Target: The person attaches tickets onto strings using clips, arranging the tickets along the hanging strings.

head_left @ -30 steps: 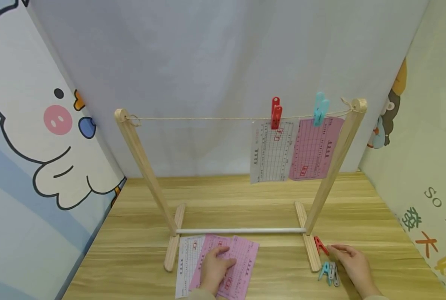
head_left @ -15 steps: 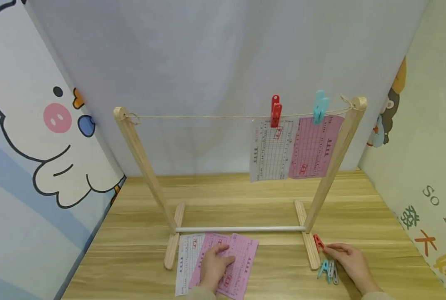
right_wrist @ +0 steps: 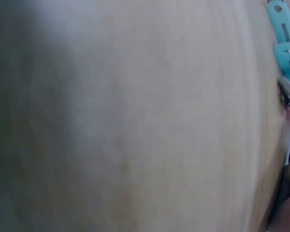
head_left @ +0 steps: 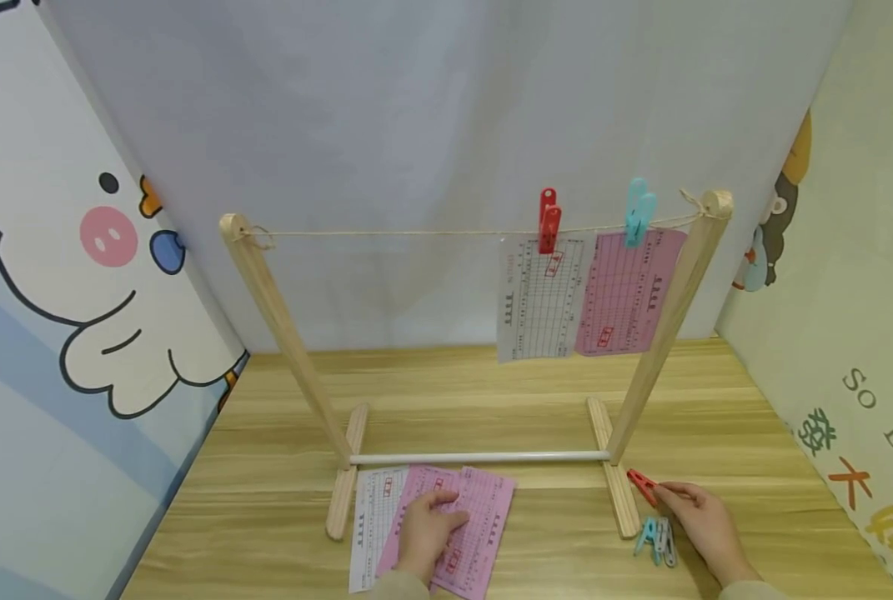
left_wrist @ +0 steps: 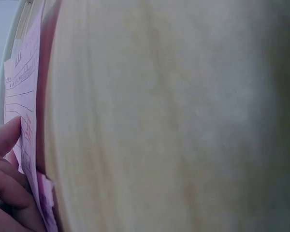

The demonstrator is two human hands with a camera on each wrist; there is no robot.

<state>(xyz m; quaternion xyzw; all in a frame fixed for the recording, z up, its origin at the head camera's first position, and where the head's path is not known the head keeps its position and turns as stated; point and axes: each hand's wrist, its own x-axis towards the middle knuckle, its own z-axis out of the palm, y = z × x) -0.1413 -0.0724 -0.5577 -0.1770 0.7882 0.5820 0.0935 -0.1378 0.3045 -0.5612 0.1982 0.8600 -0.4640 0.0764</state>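
Note:
In the head view my left hand rests on two overlapping pink printed slips, with a white slip lying to their left. The left wrist view shows a fingertip against the printed pink slip. At the right, the fingertips of my right hand pinch one end of a red clothespin, beside the rack's right foot. A blue clothespin and a grey clothespin lie just below it. The right wrist view catches only part of the hand and the blue clothespin.
A wooden rack with a white crossbar carries a string. From it hang a white slip under a red clothespin and a pink slip under a blue one. The right post stands near the pink slip.
My right fingertips have met the red clothespin, which has turned and looks narrower. The left hand stays on the slips. The head view has shifted slightly.

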